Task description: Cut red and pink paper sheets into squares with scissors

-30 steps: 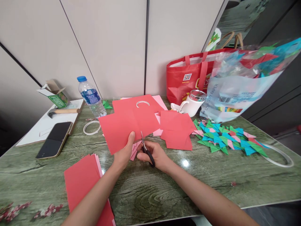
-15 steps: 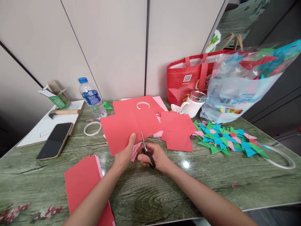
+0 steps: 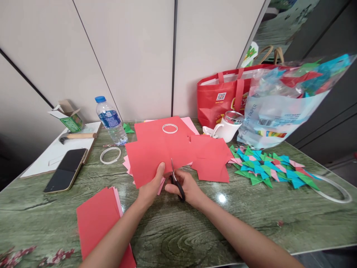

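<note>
My left hand (image 3: 152, 186) grips a red sheet of paper (image 3: 147, 160) above the table, thumb on top and the other fingers hidden beneath. In my right hand (image 3: 185, 186) is a pair of scissors (image 3: 177, 186) with black handles. Its blades point away from me and meet the sheet's near edge, just right of my left thumb. Behind the held sheet lies a larger red sheet (image 3: 147, 128) with a white tape ring (image 3: 170, 128) on it. Several cut red pieces (image 3: 212, 169) are piled to the right. Pink paper shows partly underneath.
A red paper stack (image 3: 97, 219) lies near left, beyond it a phone (image 3: 66, 170), hammer (image 3: 79, 136) and tape roll (image 3: 110, 155). A bottle (image 3: 111, 121), mug (image 3: 229, 126), red bag (image 3: 210, 95) and paper-filled plastic bag (image 3: 279, 115) stand behind. Folded paper pieces (image 3: 259, 165) lie right.
The held red sheet and both hands have shifted slightly right. The tape ring on the back sheet now shows whole. The scissors stay at the sheet's near edge.
</note>
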### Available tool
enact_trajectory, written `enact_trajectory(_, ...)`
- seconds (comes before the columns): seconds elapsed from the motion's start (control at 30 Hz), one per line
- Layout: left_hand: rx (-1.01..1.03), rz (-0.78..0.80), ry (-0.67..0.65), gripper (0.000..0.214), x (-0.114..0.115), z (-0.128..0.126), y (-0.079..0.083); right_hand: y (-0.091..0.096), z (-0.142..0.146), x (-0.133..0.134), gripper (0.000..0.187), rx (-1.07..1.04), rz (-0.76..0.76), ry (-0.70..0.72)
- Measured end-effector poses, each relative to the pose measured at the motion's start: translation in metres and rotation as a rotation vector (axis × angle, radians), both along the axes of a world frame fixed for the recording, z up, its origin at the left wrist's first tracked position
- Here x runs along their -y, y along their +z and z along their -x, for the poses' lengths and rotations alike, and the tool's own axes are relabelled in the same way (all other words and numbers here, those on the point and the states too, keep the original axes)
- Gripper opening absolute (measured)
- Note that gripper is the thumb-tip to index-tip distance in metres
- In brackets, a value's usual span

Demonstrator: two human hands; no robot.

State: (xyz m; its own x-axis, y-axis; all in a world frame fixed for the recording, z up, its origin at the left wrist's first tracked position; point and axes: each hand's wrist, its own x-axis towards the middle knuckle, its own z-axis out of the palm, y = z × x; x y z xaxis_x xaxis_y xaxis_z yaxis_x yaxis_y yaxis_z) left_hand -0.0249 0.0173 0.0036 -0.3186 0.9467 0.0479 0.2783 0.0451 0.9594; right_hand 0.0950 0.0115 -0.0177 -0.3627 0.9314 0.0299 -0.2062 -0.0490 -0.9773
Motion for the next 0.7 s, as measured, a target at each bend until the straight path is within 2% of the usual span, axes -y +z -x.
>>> enact_trajectory(0.33,-0.069,0.015,0.003,0.034,0.0005,-0.0005,0.0032,-0.0014,0.0016,0.0,0.042,0.032,0.003,-0.024)
enact_trajectory(0.7,-0.053,0.014,0.004,0.04,0.0007,-0.0008,0.0029,-0.0048,0.0014,0.0013,0.038,0.02,0.059,-0.028)
